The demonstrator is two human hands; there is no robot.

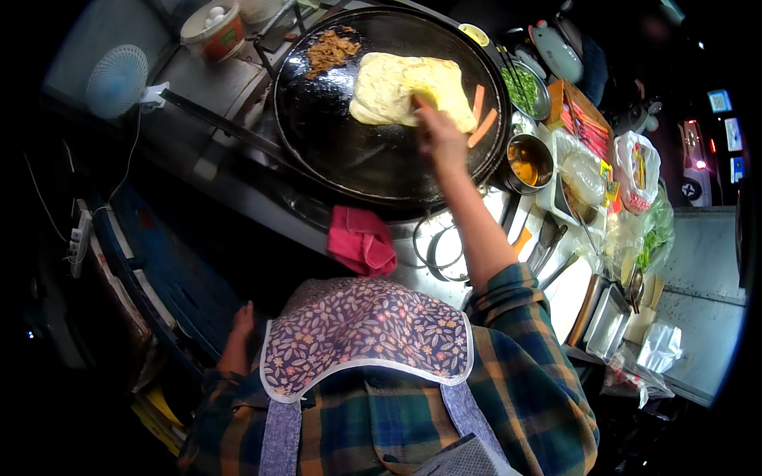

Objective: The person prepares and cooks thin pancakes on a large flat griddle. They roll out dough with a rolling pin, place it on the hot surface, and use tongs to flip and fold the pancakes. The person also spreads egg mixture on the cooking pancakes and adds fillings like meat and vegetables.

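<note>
On the round black griddle [369, 160] lies a pale yellow folded flatbread [387, 89]. My right hand [443, 134] reaches over its right part, fingers closed around a small reddish-brown handle; the tool's end is blurred over a yellow patch, so its kind cannot be told. Two pinkish sausage strips [483, 127] rest at the bread's right edge. Browned meat pieces [332, 52] lie at the griddle's upper left. My left hand [243, 320] hangs low beside the floral apron [369, 333], away from the griddle, its fingers partly hidden in shadow.
Right of the griddle stand a metal pot of oily sauce [528, 165], a bowl of chopped greens [524, 89] and a white tub [550, 196]. A pink cloth [361, 241] hangs at the front edge. At left are a small fan [118, 81] and an egg bucket [214, 35].
</note>
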